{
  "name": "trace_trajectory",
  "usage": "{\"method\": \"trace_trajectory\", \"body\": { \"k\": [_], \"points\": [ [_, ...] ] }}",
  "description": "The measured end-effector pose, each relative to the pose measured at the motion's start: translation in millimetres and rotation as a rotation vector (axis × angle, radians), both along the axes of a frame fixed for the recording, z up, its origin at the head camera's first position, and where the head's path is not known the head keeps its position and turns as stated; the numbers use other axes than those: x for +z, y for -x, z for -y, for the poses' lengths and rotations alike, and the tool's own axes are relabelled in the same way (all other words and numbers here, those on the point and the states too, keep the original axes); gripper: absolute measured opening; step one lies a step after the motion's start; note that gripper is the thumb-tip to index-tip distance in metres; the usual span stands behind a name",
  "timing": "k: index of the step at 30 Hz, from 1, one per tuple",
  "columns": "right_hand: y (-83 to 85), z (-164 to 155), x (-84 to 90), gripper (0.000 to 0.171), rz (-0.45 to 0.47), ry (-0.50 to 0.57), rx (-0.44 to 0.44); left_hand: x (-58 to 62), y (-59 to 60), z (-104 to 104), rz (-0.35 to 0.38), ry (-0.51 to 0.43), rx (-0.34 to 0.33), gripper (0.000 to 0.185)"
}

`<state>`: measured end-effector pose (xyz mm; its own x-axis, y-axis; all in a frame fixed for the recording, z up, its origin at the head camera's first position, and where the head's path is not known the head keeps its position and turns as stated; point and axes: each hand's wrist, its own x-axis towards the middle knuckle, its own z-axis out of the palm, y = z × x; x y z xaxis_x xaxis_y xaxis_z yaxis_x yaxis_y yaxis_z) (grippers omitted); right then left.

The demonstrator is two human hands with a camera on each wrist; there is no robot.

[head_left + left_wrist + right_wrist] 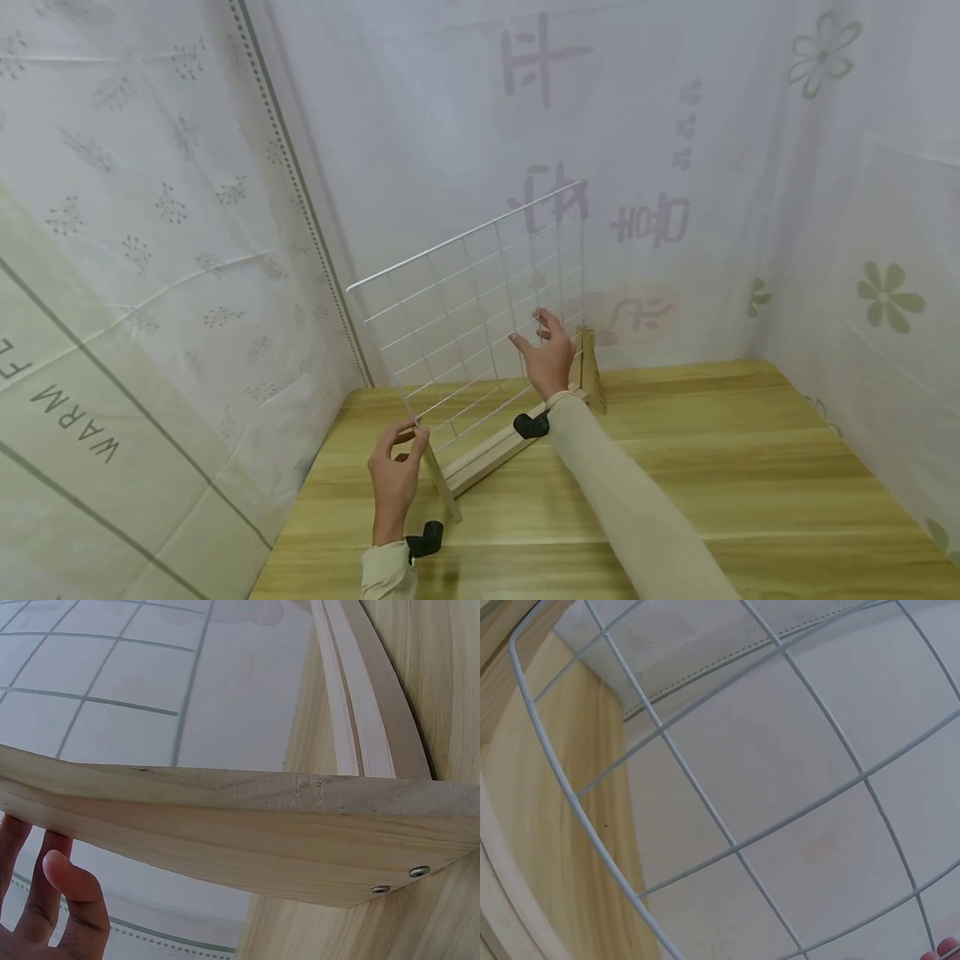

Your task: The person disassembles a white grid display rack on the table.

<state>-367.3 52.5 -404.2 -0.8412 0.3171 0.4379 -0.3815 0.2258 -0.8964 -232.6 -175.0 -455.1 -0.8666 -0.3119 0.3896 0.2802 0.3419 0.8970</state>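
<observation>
A white wire grid panel (465,308) stands up at a slant over a wooden stand (495,458), which has two uprights joined by a grooved crossbar (349,697). My left hand (395,475) pinches the top of the stand's left upright (247,817), close to the panel's side wire. Farther back, my right hand (549,358) grips the panel's wires near its lower right part, thumb and index finger apart. Only its fingertips (949,949) show in the right wrist view, at a wire. The panel's lower edge lies above the crossbar, partly hidden by my right hand.
The stand rests on a wood-grain table (675,483). Printed white curtains (420,125) hang behind it and on both sides. The right upright (588,367) stands near the table's back edge. Two screw heads (418,871) show on the left upright.
</observation>
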Motion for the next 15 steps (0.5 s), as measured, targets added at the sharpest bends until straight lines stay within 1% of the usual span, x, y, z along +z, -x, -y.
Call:
{"method": "trace_trajectory", "body": {
  "k": [7,10,12,15],
  "points": [
    [-2.9,2,15.8,0.057,-0.016,0.015,0.014,-3.2,-0.6,0,-0.01,-0.004,-0.005,0.021],
    [-2.5,1,23.1,0.056,-0.029,0.012,-0.012,-4.0,-0.8,0,0.006,-0.005,0.001,0.021],
    [-1.2,0,29.1,0.056,-0.047,0.009,-0.027,-2.7,-1.1,0,0.024,-0.01,0.004,0.02],
    [0.2,-2,39.7,0.056,-0.077,0.001,-0.043,0.2,-1.0,0,0.026,-0.011,0.006,0.019]
  ]
}}
